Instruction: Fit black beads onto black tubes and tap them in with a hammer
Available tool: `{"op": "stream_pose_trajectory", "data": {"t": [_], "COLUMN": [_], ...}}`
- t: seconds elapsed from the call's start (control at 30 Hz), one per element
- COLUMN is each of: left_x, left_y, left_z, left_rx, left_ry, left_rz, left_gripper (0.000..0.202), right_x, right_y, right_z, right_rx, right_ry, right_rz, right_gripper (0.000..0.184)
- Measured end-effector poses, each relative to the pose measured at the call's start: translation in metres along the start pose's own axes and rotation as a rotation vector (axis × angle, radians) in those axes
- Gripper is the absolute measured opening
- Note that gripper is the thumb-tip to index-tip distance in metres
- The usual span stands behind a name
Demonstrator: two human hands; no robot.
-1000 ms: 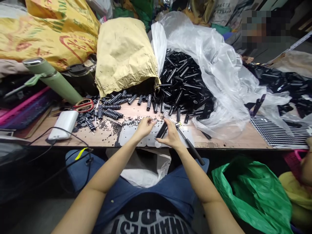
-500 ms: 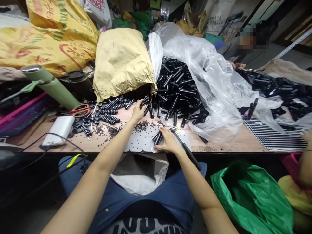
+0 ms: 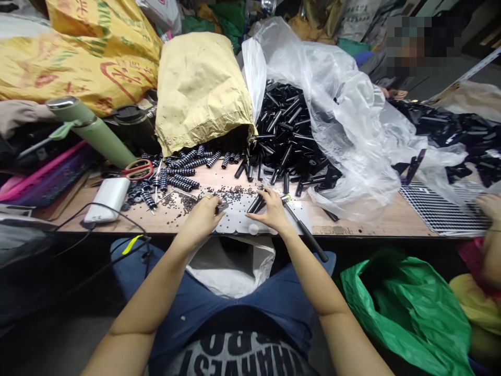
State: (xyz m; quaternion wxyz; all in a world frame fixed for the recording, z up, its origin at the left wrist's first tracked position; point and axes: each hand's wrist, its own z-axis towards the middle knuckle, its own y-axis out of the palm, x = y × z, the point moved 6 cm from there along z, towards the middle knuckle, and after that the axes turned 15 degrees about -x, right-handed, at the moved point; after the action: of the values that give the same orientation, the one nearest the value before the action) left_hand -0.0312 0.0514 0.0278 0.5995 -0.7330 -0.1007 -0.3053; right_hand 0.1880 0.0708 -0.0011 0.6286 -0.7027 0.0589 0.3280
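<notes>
My left hand (image 3: 201,216) hovers low over the small black dot-like pieces (image 3: 230,194) strewn on the wooden table. Its fingers are curled with a gap to the thumb, and no held thing shows clearly there. Short black tubes (image 3: 255,203) lie at the fingers of my right hand (image 3: 274,211); thumb and fingertips span them, gripping their ends. Beneath is a pale sheet (image 3: 240,216) dotted with black pieces. Beside my right wrist, a long rod with a black handle (image 3: 311,243) leans over the table's edge.
Striped black-and-white rolls (image 3: 183,172) lie before a yellow sack (image 3: 203,89). Behind is a heap of black tubes (image 3: 287,125) in clear plastic (image 3: 352,125). Scissors (image 3: 139,169), a white power bank (image 3: 107,199) and a green flask (image 3: 96,133) stand left. Another person's hand (image 3: 491,206) is at right.
My left hand has drawn back from the striped rolls by the sack toward me, down to the small black pieces. My right hand stays at the black tubes. The view has shifted slightly.
</notes>
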Motion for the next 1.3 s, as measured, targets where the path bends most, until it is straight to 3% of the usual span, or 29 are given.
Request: {"op": "stream_pose_trajectory", "data": {"t": [0.07, 0.13, 0.3, 0.4, 0.47, 0.63, 0.9, 1.1, 1.3], "left_x": [-0.001, 0.0, 0.003, 0.01, 0.017, 0.031, 0.043, 0.05, 0.028], "left_y": [0.012, 0.026, 0.054, 0.059, 0.059, 0.061, 0.067, 0.071, 0.076], "left_z": [0.009, 0.022, 0.041, 0.039, 0.036, 0.024, 0.019, 0.014, 0.016], "left_rx": [-0.025, -0.004, 0.032, 0.05, 0.046, -0.015, 0.077, 0.018, -0.068], "left_ry": [0.027, 0.102, 0.145, 0.141, 0.125, 0.038, -0.07, -0.139, -0.237], "left_rz": [0.009, -0.114, -0.766, -1.193, -1.334, -1.357, -1.45, -1.464, -1.396], "left_gripper": [0.017, 0.018, 0.04, 0.041, 0.045, 0.063, 0.044, 0.048, 0.045], "right_x": [-0.006, -0.009, -0.004, -0.008, -0.015, -0.043, -0.072, -0.07, -0.067], "right_y": [-0.001, 0.002, 0.011, 0.012, 0.01, -0.003, -0.009, -0.001, 0.019], "right_z": [-0.006, -0.016, -0.04, -0.046, -0.047, -0.042, -0.036, -0.035, -0.024], "right_rx": [0.014, -0.025, -0.096, -0.105, -0.111, -0.116, -0.116, -0.115, -0.114], "right_ry": [-0.028, -0.045, -0.077, -0.109, -0.143, -0.282, -0.48, -0.421, -0.321], "right_rz": [0.069, 0.133, 0.32, 0.421, 0.435, 0.369, 0.227, 0.227, 0.281], "right_gripper": [0.081, 0.085, 0.11, 0.115, 0.113, 0.108, 0.11, 0.11, 0.11]}}
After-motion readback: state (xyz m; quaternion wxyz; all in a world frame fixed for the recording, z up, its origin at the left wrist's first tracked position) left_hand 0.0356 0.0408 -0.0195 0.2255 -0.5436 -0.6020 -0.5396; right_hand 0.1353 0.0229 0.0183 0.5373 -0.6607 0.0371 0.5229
